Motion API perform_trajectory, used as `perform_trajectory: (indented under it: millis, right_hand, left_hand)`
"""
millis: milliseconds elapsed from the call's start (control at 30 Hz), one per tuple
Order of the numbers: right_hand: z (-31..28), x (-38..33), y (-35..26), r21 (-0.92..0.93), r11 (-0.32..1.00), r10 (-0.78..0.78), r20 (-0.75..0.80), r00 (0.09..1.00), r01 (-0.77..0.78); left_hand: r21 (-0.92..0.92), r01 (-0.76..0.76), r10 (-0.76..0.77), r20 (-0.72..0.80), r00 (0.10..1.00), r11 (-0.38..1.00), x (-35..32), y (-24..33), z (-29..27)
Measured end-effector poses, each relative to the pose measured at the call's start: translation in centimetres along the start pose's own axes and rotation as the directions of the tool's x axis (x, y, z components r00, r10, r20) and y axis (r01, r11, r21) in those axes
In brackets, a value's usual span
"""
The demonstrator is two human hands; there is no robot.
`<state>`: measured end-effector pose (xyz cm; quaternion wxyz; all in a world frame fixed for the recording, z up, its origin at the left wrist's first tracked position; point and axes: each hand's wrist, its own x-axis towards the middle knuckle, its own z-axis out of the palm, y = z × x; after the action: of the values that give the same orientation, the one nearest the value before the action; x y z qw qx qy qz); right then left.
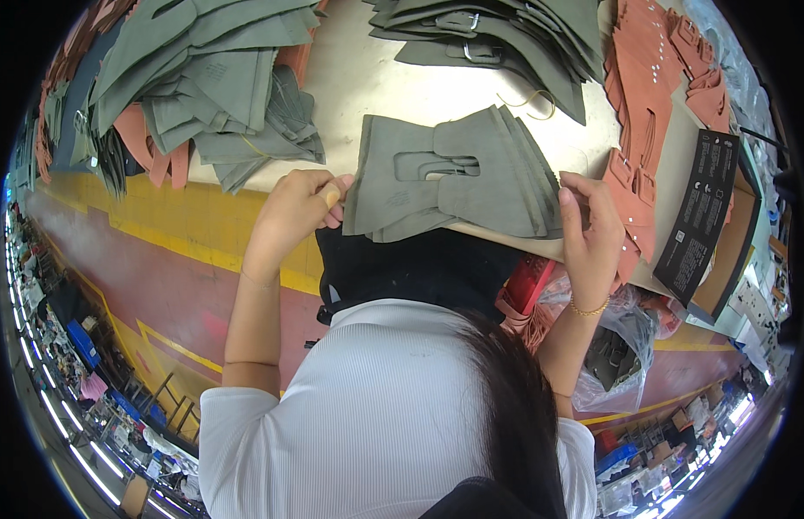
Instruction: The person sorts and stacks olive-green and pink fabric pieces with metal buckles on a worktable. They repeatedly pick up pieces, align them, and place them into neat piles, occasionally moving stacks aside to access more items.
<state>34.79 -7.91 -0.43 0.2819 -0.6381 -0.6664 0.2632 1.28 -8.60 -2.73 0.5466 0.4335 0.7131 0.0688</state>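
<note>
A fanned stack of grey-green cut fabric pieces (458, 177) lies on the near edge of the pale worktable (367, 82). My left hand (296, 208), with a bandage on one finger, pinches the stack's left edge. At the stack's right edge, the fingers of my right hand (588, 229) are curled against the pieces; a thin bracelet circles that wrist. Both hands grip the same stack from opposite sides.
More grey-green pieces lie in heaps at the back left (216, 82) and back middle (497, 39). Orange-brown cut pieces (649, 95) are stacked at the right, beside a black printed card (701, 212). A plastic bag (614, 346) hangs below the table's right end.
</note>
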Motion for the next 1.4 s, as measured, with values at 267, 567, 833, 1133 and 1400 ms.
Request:
perform_trajectory:
  millis: [267, 567, 833, 1133, 1400]
  right_hand:
    - [0.1, -0.2, -0.3, -0.017, 1.000, -0.017, -0.007, 1.000, 0.017]
    - [0.0, -0.3, -0.1, -0.011, 0.999, -0.030, -0.014, 0.999, 0.030]
    - [-0.1, 0.0, -0.4, -0.019, 0.999, -0.029, -0.013, 0.999, 0.029]
    - [-0.5, -0.5, 0.1, 0.041, 0.998, -0.056, -0.027, 0.998, 0.057]
    - [-0.1, 0.0, 0.0, -0.019, 0.998, -0.065, -0.004, 0.998, 0.065]
  left_hand:
    - [-0.081, -0.012, 0.019, 0.088, 0.996, 0.997, 0.7, -1.0, 0.6]
    - [0.002, -0.096, 0.096, -0.105, 0.990, 0.995, -0.7, 1.1, 1.0]
    - [0.510, -0.679, 0.789, -0.589, 0.172, 0.529, -6.9, 9.5, -4.6]
    - [0.329, -0.572, 0.469, -0.876, 0.113, 0.751, -4.1, 7.8, -21.3]
    - [0.128, -0.542, 0.539, -0.431, 0.724, 0.831, -3.8, 4.5, -8.2]
